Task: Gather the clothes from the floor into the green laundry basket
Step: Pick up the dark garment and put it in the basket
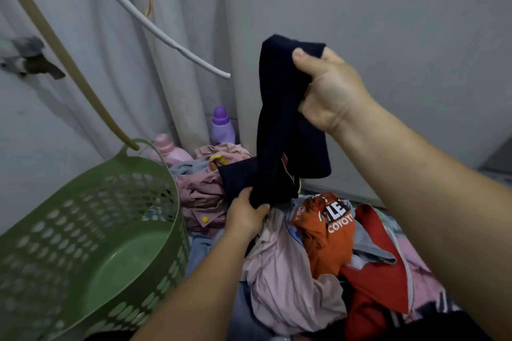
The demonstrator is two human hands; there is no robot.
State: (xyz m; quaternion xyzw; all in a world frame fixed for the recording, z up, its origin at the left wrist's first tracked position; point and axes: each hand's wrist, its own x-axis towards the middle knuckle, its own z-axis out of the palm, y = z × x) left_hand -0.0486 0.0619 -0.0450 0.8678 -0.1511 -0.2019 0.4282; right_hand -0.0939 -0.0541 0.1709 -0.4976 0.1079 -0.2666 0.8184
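A dark navy garment (279, 130) hangs in the air above a heap of clothes on the floor. My right hand (329, 91) grips its top end, raised high. My left hand (245, 213) grips its lower end, just over the heap. The heap holds an orange printed shirt (327, 232), a red garment (374, 279), a pale pink one (282, 285) and a dusty pink shirt (202, 196). The green laundry basket (166, 180), perforated and with nothing inside, stands at the left, tilted toward me.
A purple bottle (221, 126) and a pink bottle (170, 151) stand against the wall behind the heap. A white hose (155, 28) and a beige hose (69, 58) hang down across the left; the beige one ends at the basket's handle. A tap (30, 58) sticks out at far left.
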